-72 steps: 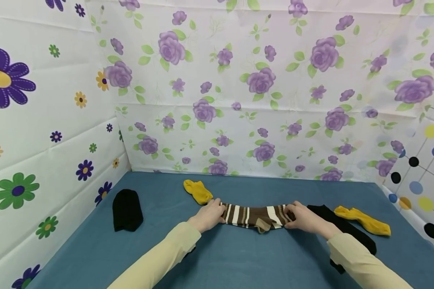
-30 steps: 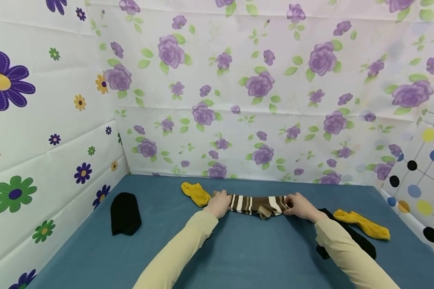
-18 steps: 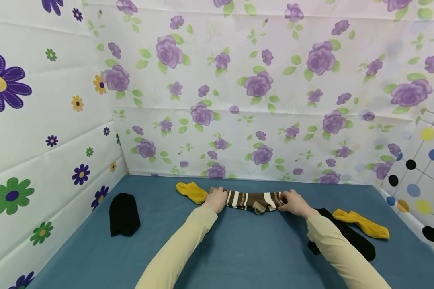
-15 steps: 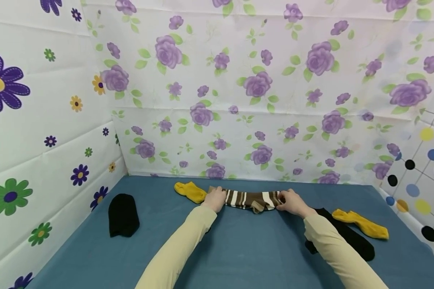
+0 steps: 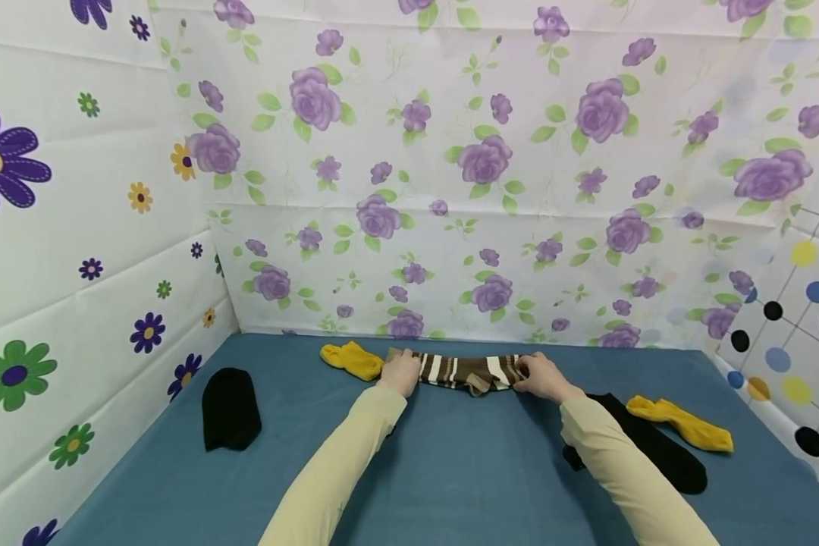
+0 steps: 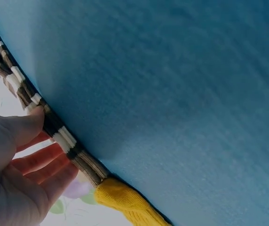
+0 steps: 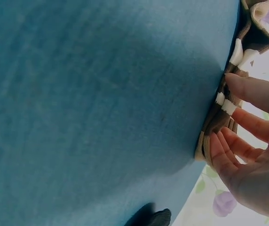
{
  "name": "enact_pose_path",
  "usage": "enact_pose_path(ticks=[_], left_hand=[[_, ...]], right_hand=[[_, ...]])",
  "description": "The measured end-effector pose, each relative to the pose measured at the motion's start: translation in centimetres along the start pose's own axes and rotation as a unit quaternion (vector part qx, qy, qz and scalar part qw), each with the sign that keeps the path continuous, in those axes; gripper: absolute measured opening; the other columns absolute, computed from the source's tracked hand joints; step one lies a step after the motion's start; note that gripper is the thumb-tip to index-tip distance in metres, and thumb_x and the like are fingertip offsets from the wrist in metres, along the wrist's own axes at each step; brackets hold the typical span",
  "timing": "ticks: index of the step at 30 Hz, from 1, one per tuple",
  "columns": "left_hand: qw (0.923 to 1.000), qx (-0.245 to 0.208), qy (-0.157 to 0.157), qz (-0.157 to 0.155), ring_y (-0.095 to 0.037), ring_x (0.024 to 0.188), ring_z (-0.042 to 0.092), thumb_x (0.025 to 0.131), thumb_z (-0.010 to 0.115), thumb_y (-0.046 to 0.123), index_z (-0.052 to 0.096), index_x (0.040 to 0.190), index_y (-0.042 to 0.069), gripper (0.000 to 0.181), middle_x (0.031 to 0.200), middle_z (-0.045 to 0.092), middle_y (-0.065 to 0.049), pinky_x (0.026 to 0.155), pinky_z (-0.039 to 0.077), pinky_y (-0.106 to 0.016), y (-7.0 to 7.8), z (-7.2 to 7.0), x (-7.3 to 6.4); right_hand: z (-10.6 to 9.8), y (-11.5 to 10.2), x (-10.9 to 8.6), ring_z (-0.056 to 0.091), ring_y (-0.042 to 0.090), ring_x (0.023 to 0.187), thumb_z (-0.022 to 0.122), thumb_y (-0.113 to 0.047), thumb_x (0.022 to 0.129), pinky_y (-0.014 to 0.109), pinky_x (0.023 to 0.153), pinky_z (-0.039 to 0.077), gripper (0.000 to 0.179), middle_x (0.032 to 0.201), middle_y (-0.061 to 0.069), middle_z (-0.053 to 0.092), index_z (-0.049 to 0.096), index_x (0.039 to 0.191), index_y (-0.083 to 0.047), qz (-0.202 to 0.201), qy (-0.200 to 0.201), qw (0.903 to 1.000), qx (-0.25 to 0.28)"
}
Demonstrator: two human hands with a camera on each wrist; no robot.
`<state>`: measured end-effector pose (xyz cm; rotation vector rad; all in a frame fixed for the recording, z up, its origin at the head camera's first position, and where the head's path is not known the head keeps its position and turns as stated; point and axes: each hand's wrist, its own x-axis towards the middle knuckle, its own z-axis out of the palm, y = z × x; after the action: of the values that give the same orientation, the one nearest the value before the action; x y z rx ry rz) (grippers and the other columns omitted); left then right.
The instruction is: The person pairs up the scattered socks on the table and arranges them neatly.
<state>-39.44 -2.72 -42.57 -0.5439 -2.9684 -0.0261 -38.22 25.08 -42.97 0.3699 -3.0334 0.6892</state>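
Rose-print backdrop (image 5: 444, 254) behind blue tabletop (image 5: 464, 470); daisy-print panel (image 5: 89, 224) left

The head view is brightly and evenly lit, with soft shadows cast on the blue cloth (image 5: 464, 470) below the left hand (image 5: 400, 371) and right hand (image 5: 544, 377); in the dimmer wrist views, the cloth is blurred and shaded beside each hand.

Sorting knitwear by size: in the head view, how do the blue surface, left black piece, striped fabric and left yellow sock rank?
Blue surface
Left black piece and striped fabric: too close to rank, stripes partly hidden
Left yellow sock
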Motion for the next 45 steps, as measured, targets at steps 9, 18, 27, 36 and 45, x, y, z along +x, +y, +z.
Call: enact_pose_path(ticks=[9, 18, 27, 36, 45], left_hand=[[0.9996, -0.016, 0.0, -0.024, -0.028, 0.089, 0.054, 0.089, 0.058, 0.009, 0.067, 0.095, 0.006, 0.011, 0.103, 0.052, -0.014, 0.062, 0.049, -0.04, -0.2, 0.2, 0.3], [0.9992, -0.018, 0.007, -0.034, -0.028, 0.084, 0.057, 0.09, 0.057, 0.008, 0.068, 0.095, 0.006, 0.013, 0.111, 0.052, -0.014, 0.06, 0.049, -0.042, -0.7, 0.7, 0.7], [0.9987, 0.017, 0.017, -0.044, -0.028, 0.084, 0.055, 0.093, 0.051, 0.006, 0.067, 0.099, 0.004, 0.018, 0.11, 0.052, -0.013, 0.058, 0.049, -0.042, -0.6, 1.1, 0.6], [0.9979, 0.024, -0.047, -0.039, -0.029, 0.105, 0.047, 0.095, 0.047, 0.01, 0.051, 0.123, -0.002, 0.031, 0.114, 0.049, -0.017, 0.07, 0.048, -0.041, -0.3, 0.2, 0.0], [0.9972, 0.022, -0.069, -0.015, -0.028, 0.106, 0.046, 0.097, 0.043, 0.01, 0.052, 0.122, 0.001, 0.028, 0.115, 0.048, -0.016, 0.077, 0.045, -0.039, -0.9, 0.0, -1.4]], right_hand=[[0.0, -0.4, 0.4, 0.039, 0.047, 0.107, 0.069, -0.01, 0.08, 0.051, 0.083, 0.036, 0.044, 0.115, 0.029, 0.043, 0.053, 0.117, 0.008, -0.014, -0.005, 0.9999, -0.005], [0.4, -0.5, 1.1, 0.032, 0.05, 0.112, 0.066, -0.009, 0.083, 0.054, 0.086, 0.032, 0.045, 0.122, 0.033, 0.037, 0.05, 0.121, 0.008, -0.018, -0.014, 0.9996, -0.017], [0.5, -0.6, 1.4, 0.029, 0.051, 0.113, 0.063, -0.01, 0.085, 0.056, 0.088, 0.029, 0.047, 0.124, 0.033, 0.034, 0.047, 0.124, 0.009, -0.019, -0.021, 0.9991, -0.032], [0.4, -0.2, 1.6, 0.027, 0.052, 0.115, 0.063, -0.011, 0.085, 0.057, 0.089, 0.028, 0.047, 0.127, 0.034, 0.032, 0.046, 0.125, 0.008, -0.016, -0.025, 0.9986, -0.044], [0.8, -0.2, 1.3, 0.028, 0.05, 0.115, 0.063, -0.009, 0.085, 0.056, 0.091, 0.025, 0.045, 0.124, 0.035, 0.034, 0.047, 0.123, 0.011, -0.032, -0.018, 0.9984, -0.044]])
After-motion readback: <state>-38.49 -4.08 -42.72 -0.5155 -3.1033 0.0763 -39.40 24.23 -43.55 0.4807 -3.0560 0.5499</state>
